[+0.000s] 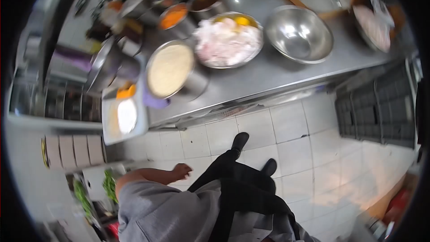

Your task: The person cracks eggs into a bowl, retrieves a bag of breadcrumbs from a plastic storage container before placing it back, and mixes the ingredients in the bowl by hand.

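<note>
My left hand [182, 171] hangs low over the tiled floor, away from the counter, with its fingers curled; whether anything is inside them is too small to make out. My right hand does not show. On the steel counter [228, 85] stand a pot of pale powder or crumbs [170, 71], a bowl heaped with pale pinkish meat and yellow yolk [229, 40], and a steel bowl with nothing in it [299, 34]. A white tray [107, 127] at the counter's left end holds something white and an orange item.
Steel containers, one with orange contents [174, 16], crowd the back left. A bagged pale item [372, 27] lies at the right. Grey crates [378, 107] stand below right, and green leaves [109, 186] are at the lower left.
</note>
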